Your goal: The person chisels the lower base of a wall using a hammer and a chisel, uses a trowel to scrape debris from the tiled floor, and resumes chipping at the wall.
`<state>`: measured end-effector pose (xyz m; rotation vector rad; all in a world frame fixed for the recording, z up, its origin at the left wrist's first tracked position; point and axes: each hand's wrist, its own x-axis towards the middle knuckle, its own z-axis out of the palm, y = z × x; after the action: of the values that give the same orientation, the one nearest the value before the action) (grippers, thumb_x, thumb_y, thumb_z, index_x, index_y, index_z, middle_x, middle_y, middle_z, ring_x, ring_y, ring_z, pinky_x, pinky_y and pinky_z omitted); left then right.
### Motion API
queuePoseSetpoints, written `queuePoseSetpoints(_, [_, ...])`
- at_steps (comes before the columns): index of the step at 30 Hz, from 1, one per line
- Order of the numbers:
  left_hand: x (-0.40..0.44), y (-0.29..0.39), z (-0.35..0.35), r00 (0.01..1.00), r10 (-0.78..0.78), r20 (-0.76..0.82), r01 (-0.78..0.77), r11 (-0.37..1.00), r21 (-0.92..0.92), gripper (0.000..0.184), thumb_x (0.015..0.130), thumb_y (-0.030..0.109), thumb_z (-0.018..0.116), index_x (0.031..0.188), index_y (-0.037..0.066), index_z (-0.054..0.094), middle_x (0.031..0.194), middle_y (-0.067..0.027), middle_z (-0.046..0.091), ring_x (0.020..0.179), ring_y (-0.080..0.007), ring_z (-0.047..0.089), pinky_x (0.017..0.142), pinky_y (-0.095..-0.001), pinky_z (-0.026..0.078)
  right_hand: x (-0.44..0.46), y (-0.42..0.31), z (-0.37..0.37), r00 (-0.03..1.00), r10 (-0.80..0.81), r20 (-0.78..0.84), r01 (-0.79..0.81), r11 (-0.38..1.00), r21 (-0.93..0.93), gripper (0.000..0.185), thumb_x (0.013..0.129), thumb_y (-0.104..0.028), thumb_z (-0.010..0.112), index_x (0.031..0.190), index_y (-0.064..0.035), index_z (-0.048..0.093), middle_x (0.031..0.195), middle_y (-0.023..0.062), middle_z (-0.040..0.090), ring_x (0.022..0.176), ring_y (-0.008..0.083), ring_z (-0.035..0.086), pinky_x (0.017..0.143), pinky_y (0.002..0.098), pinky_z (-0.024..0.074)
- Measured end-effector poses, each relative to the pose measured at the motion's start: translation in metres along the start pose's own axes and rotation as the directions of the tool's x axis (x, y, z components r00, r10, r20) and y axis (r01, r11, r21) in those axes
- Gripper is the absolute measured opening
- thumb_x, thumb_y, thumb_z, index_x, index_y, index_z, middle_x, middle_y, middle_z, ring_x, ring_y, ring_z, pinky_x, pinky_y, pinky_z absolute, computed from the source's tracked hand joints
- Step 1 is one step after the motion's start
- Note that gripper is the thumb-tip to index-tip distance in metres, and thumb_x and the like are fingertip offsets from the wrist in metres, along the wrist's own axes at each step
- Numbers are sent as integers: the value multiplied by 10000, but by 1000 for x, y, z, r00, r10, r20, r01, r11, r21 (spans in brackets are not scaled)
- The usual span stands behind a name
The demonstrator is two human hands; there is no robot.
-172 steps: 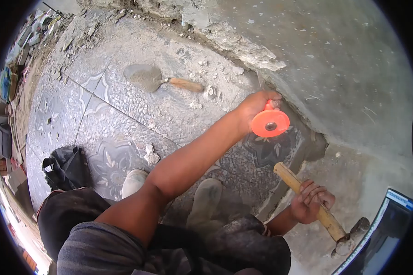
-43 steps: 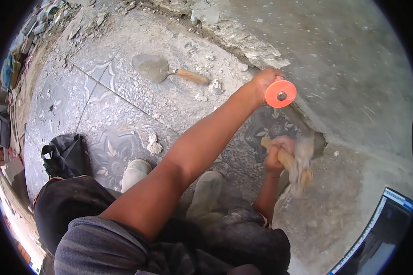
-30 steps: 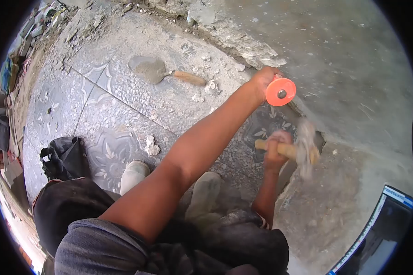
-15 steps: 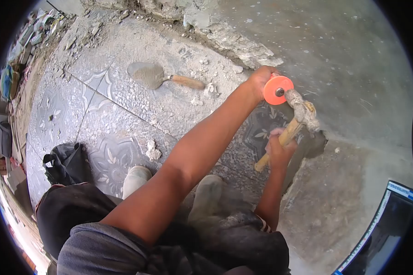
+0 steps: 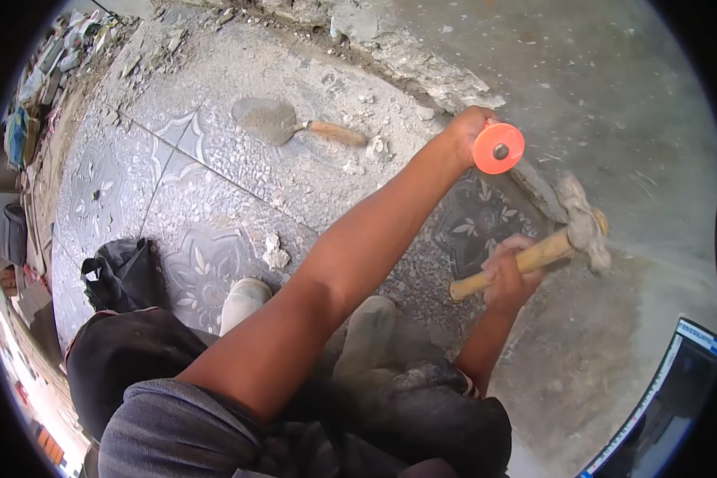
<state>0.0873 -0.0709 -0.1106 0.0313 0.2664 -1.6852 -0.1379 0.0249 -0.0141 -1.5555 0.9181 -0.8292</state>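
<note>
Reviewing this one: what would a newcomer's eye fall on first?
Probably the orange tool, right of centre, gripped in the left hand, its bright round face toward the camera. Next, the hammer below it, held in the right hand. Then perhaps the trowel lying on the dusty tiles, upper left of centre.

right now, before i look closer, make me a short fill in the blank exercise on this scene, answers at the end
The right hand grips the hammer by its ____.
The round guard at the left hand is coloured ____.
The trowel has a grip made of ____.
The crumpled bag on the tiles is ____ in colour.

Missing words: handle; orange; wood; black.
</note>
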Motion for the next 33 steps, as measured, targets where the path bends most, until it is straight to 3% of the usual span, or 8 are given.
queuePoseSetpoints(6, [24,2,-17,1000,-5,13,7,993,-118,207,862,90,421,657,107,436,548,-6,428,460,-169,454,487,-354,464,27,-15,12,664,-741,-95,744,645,175,135,742,45,434,858,-9,475,577,53,462,457,105,418,479,264,392])
queuePoseSetpoints(7, [21,1,-15,1000,25,1,-25,998,-54,202,861,92,422,661,104,439,554,-12,437,468,-175,464,501,-361,473,30,20,15,756,-655,-9,655,755,37,151,719,55,449,851,-7,488,591,70,482,469,115,439,482,255,389])
queuePoseSetpoints(9, [15,-2,-4,996,66,-52,-66,998,10,195,858,97,427,663,100,441,565,-22,451,482,-183,480,523,-372,487,33,59,12,992,99,80,-77,968,-241,136,754,85,468,856,7,511,609,43,479,472,94,431,460,258,393])
queuePoseSetpoints(14, [10,0,6,978,111,-176,-103,993,50,163,849,108,441,689,84,459,613,-55,489,515,-206,512,548,-396,502,16,15,12,939,-317,135,305,947,105,119,739,42,496,850,7,522,601,58,472,451,117,426,456,254,376])
queuePoseSetpoints(17, [51,15,-52,968,-51,245,89,985,-148,117,847,108,440,755,50,485,672,-79,514,552,-232,525,558,-420,500,18,15,9,824,-563,57,550,821,152,132,765,30,477,891,14,515,597,49,465,446,116,425,458,254,382])
queuePoseSetpoints(20, [34,0,-17,996,83,27,-81,993,-81,112,845,92,425,760,52,484,690,-81,525,559,-228,535,563,-413,509,36,67,1,991,-57,122,68,994,-88,132,765,63,484,882,20,525,574,40,468,425,96,417,430,261,377])
queuePoseSetpoints(23, [11,10,-22,961,174,-216,-181,983,-10,122,848,74,401,762,55,486,707,-84,539,573,-225,553,583,-414,529,24,49,19,989,147,-32,-144,985,97,152,762,74,464,891,13,517,553,30,447,417,93,410,426,269,378])
queuePoseSetpoints(33, [-38,-21,-13,997,44,-57,-45,999,-12,298,892,65,477,618,137,385,524,46,380,413,-60,325,398,-219,315,-17,53,-32,991,-121,-62,127,986,108,138,763,55,504,883,-10,525,609,38,476,479,110,446,520,284,435])
